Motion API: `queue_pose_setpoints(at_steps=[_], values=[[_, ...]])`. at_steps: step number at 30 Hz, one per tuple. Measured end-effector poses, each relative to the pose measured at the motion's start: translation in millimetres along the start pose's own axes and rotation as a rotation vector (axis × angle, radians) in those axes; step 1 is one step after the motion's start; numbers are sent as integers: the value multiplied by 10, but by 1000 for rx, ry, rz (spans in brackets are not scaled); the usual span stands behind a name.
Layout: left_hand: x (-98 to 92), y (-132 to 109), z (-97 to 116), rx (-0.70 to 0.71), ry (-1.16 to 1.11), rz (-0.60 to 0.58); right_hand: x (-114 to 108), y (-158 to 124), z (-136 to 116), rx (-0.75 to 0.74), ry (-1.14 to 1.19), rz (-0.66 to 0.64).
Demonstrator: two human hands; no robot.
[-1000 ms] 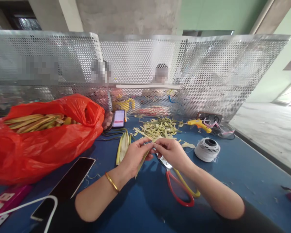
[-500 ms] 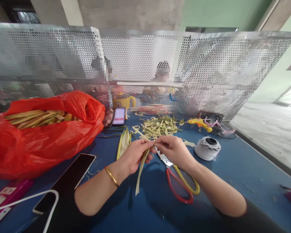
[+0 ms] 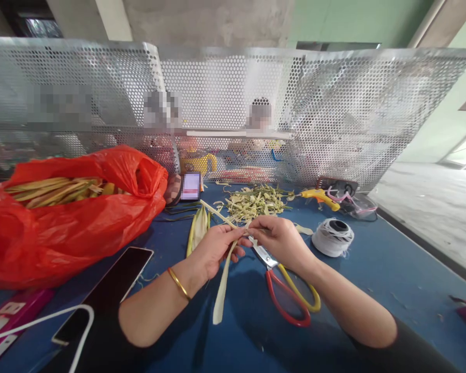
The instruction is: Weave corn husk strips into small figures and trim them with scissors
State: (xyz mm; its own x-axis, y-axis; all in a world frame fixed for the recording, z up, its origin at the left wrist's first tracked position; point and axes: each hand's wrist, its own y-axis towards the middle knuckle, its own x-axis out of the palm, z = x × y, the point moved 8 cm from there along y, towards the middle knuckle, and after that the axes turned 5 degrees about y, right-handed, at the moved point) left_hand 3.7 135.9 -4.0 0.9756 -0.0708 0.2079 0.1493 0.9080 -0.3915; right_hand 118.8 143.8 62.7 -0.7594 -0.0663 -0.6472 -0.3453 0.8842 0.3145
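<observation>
My left hand (image 3: 216, 249) and my right hand (image 3: 278, 239) meet over the blue table (image 3: 373, 290), both pinched on a long pale green leaf strip (image 3: 222, 285). The strip's lower end hangs toward me and a thin upper end pokes out to the far left. Red- and yellow-handled scissors (image 3: 287, 290) lie on the table under my right wrist. A small bundle of leaves (image 3: 197, 231) lies just left of my left hand.
A red plastic bag (image 3: 70, 228) full of leaf strips fills the left. A pile of leaf scraps (image 3: 254, 202), a yellow glue gun (image 3: 318, 198) and a white thread spool (image 3: 332, 237) sit further back. A dark phone (image 3: 104, 292) lies near left. Behind a perforated metal screen (image 3: 334, 114) sit other people.
The strip has slid down through my fingers, so more of it hangs toward me. Both hands stay pinched together at about the same spot.
</observation>
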Motion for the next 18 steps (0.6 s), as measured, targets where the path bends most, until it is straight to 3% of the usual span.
queue_pose_setpoints(at_steps=[13,18], values=[[-74,54,47,74,10,55,21,-1,22,54,-100,-153],[-52,49,21,30,-30,34,72,-13,2,32,-173,-190]])
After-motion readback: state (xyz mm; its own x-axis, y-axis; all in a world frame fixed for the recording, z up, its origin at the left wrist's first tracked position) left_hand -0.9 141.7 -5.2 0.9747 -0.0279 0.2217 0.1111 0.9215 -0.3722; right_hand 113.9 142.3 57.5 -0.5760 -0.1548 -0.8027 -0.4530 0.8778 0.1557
